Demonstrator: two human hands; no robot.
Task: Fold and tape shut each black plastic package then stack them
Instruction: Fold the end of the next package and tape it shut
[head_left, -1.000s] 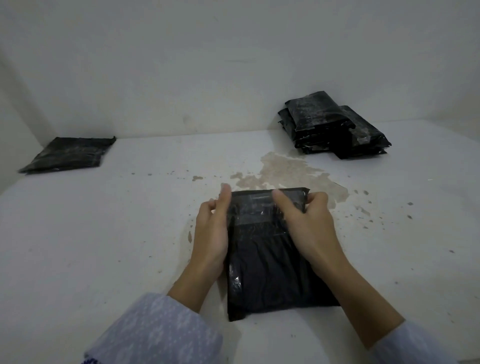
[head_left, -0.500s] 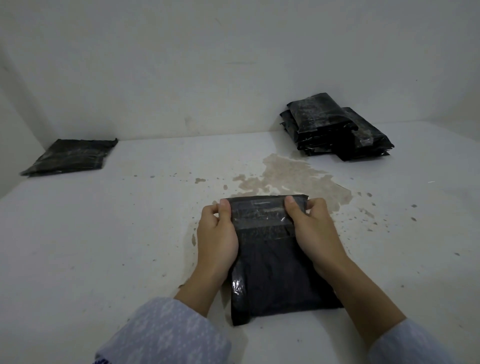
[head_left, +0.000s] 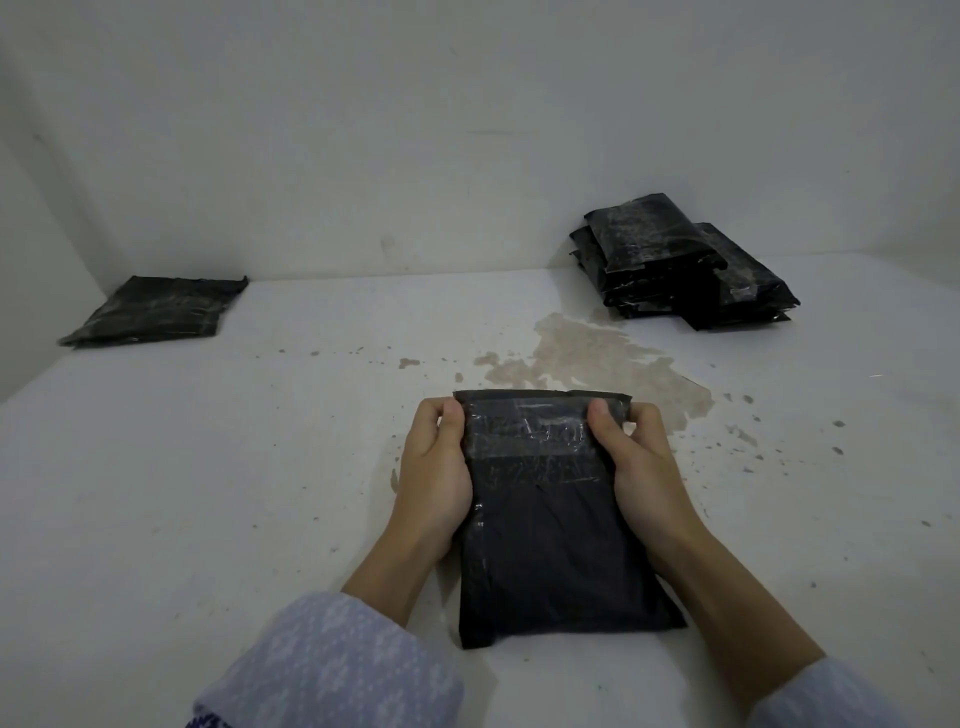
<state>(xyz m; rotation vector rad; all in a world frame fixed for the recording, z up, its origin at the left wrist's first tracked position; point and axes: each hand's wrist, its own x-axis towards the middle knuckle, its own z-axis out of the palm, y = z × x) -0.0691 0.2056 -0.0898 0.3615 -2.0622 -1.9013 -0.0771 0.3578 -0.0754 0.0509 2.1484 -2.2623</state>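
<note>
Both thumbs lie on the clear tape strip (head_left: 524, 431), the other fingers curled round the far corners of the flat black plastic package (head_left: 550, 540); left hand (head_left: 434, 473) and right hand (head_left: 641, 467) clamp it on the near white counter (head_left: 208, 519), probably pressing the seal. The finished black stack (head_left: 685, 270) waits far right.

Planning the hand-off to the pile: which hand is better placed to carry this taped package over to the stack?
Probably the right hand. It already grips the package on its right edge, and the stack lies far right. The left hand would have to cross over.
</note>
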